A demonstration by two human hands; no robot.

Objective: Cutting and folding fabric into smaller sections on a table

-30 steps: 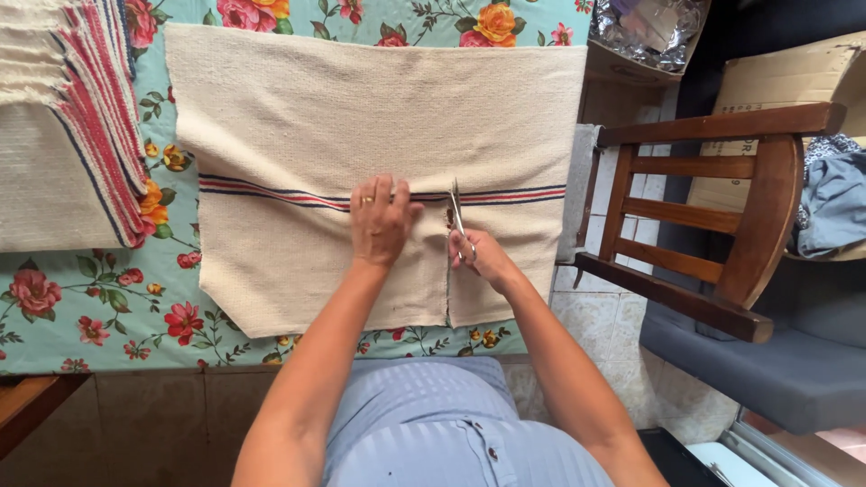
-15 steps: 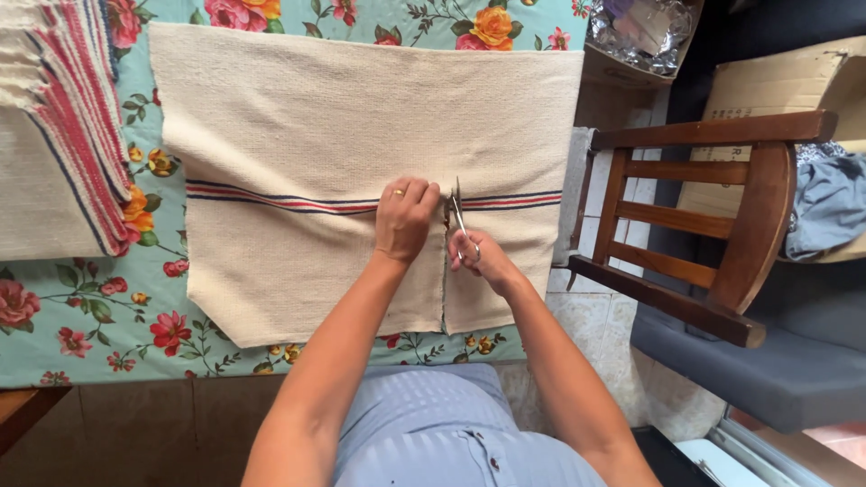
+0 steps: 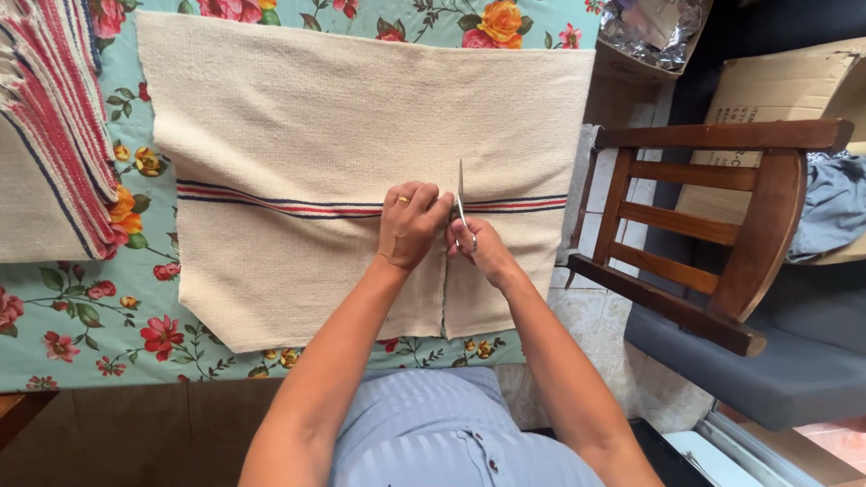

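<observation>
A cream woven cloth [image 3: 316, 117] with a red and blue stripe across it lies flat on a floral tablecloth [image 3: 81, 316]. A straight cut runs up from its near edge to the stripe. My right hand [image 3: 483, 252] grips metal scissors [image 3: 461, 198], blades pointing away from me at the stripe. My left hand [image 3: 412, 221], a ring on one finger, is curled and presses the cloth just left of the blades.
A stack of folded striped cloths [image 3: 45, 126] sits at the table's left. A dark wooden chair [image 3: 713, 225] stands close on the right, over a grey cushion [image 3: 776, 370]. A cardboard box [image 3: 785, 90] and a foil-lined container [image 3: 649, 27] lie beyond.
The scissors have advanced up the cloth to the stripe, lengthening the cut. My left hand slid right and curled up beside the blades.
</observation>
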